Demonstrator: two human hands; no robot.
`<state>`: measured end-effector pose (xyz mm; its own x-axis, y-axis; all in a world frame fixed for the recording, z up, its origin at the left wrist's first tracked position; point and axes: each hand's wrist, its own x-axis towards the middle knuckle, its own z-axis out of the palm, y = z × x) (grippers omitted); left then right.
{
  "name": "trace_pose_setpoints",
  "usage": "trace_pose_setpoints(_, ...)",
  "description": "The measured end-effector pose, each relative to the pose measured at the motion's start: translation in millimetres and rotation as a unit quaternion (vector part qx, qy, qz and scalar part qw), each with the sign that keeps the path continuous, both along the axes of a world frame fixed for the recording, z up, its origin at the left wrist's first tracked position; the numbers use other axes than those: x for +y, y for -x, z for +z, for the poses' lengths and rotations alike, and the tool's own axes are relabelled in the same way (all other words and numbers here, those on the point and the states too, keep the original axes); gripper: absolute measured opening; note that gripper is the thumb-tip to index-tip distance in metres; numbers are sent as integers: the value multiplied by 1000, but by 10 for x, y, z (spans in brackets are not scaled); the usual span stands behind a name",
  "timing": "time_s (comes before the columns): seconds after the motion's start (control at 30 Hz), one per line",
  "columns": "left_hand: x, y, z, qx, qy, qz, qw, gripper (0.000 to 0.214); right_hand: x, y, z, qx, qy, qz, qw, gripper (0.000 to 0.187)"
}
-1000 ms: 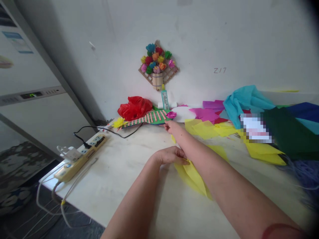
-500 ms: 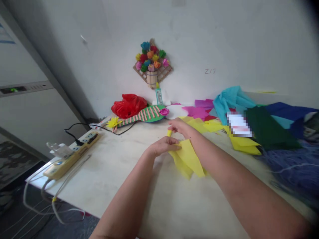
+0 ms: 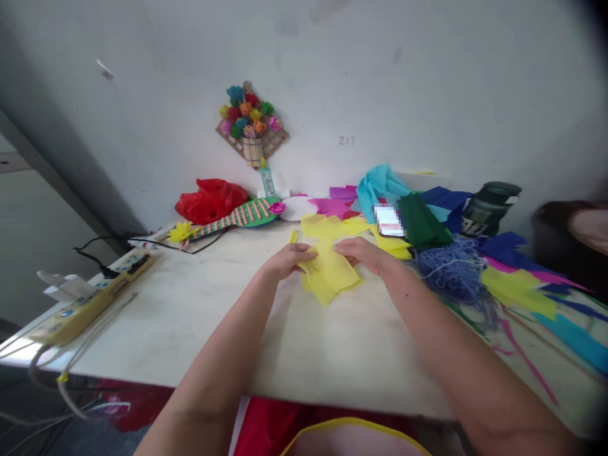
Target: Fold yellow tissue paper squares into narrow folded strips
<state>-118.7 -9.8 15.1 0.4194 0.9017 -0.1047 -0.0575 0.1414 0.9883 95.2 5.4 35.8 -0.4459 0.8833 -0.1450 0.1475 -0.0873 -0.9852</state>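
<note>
My left hand (image 3: 292, 258) pinches the left side of a thin piece of yellow crepe paper (image 3: 331, 277). On the opposite side, my right hand (image 3: 360, 252) grips the same paper between thumb and fingers. The paper is spread between both hands just above the table, its lower edge pointed and uneven. A narrow yellow strip (image 3: 294, 237) shows beyond my left fingers. More yellow paper (image 3: 316, 225) lies right behind the hands.
Along the wall are a red plastic bag (image 3: 211, 201), a green striped paddle-shaped craft (image 3: 256, 213) and a glue tube (image 3: 268, 182). At right lie a phone (image 3: 389, 220), purple string (image 3: 451, 269) and a dark jar (image 3: 491, 209). A power strip (image 3: 90, 301) sits at left.
My right hand has drawn back from the far side and now grips the yellow paper's right side, spreading it out. The view has turned right, bringing the jar in.
</note>
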Motion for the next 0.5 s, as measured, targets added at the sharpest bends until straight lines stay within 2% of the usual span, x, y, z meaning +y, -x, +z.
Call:
trace_pose_setpoints(0.1, -102, -170, -49, -54, 12, 5, 998, 33, -166, -136, -89, -27, -67, -63, 995, 16)
trace_pose_setpoints(0.23, -212, -345, -163, -92, 26, -3, 995, 34, -324, -257, -142, 2, -66, -103, 992, 10)
trace_pose_setpoints(0.33, -274, -404, -259, -83, 34, -9, 996, 32, -407, -314, -206, 9, -30, -129, 991, 14)
trace_pose_setpoints(0.5, -350, -407, -358, -79, 18, 1, 997, 30, -404, -343, -365, -27, -78, -128, 988, 23)
